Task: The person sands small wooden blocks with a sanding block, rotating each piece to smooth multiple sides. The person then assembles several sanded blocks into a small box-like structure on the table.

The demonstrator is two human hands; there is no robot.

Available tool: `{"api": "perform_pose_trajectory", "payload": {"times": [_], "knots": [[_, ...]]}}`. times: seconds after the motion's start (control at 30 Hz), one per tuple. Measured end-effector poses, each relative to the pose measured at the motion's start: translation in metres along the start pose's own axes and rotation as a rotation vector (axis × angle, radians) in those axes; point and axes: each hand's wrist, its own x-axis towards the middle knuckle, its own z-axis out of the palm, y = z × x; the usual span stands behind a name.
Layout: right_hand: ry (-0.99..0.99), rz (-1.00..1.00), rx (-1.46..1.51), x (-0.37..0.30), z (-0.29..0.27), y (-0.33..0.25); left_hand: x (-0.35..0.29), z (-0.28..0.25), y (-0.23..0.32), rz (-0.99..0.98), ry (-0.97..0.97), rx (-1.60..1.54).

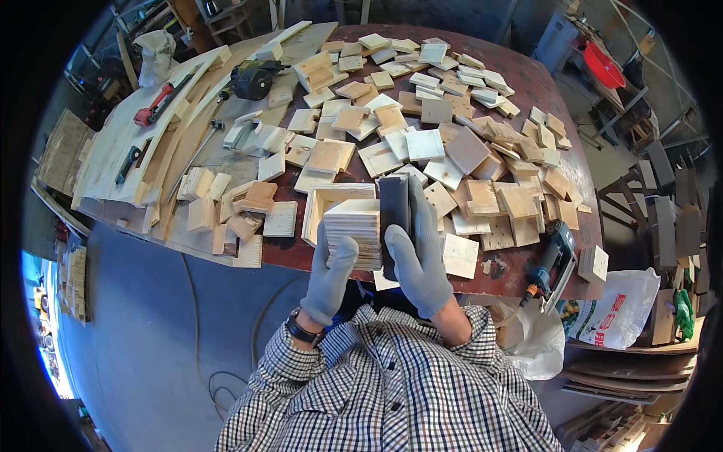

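Observation:
Both my hands wear grey gloves and are at the table's front edge. In my left hand [330, 275] is a thick plywood block [354, 233], its layered edge facing me; whether it is one piece or several stacked cannot be made out. My right hand [422, 264] is closed on a flat black block [395, 203], held upright against or very near the plywood block's right side. Just behind the plywood block lies an open wooden box frame [318, 197], partly hidden by it. Loose wooden pieces [425, 145] lie heaped beyond my hands.
The dark red table [493, 277] carries several wood pieces. A blue-black power tool [553, 256] lies at its right edge. On boards at the left are a red tool [153, 105] and a black tool [256, 79]. A hose [197, 331] runs along the floor.

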Motion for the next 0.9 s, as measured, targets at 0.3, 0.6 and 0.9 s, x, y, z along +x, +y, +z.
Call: {"api": "perform_pose_trajectory", "payload": {"times": [0.3,0.6,0.9], "knots": [[0.039,0.082,0.016,-0.004,-0.002,-0.006,-0.013,0.049,0.043,0.239,-0.048,-0.165],[0.02,0.014,0.124,-0.003,0.007,-0.005,-0.005,0.028,0.022,0.122,0.056,-0.115],[0.038,0.156,0.135,0.008,0.014,0.006,-0.012,0.021,0.021,0.13,0.043,-0.069]]}}
